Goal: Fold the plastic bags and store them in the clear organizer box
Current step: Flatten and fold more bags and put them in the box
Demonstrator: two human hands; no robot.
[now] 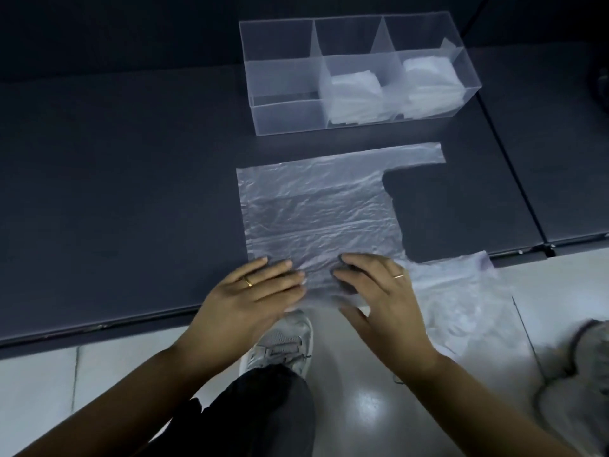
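Both hands are down on the plastic bag (316, 209), which lies flat and crinkled on the dark worktop (131, 192) with its handles pointing right. The left grip (253, 285) is released, fingers straight and pressing the near strip of film. The right grip (379, 285) is arched, fingertips planted on the same strip and thumb splayed toward the edge; whether it pinches the film, I cannot tell. That near strip runs right along the worktop's front edge, and the lower handle trails past it over the floor (362, 390). Just beyond the bag's far handle stands the clear organizer box (283, 117), apart from it, with folded bags (356, 100) in its middle and right compartments. To the left of bag and box, bare dark worktop.
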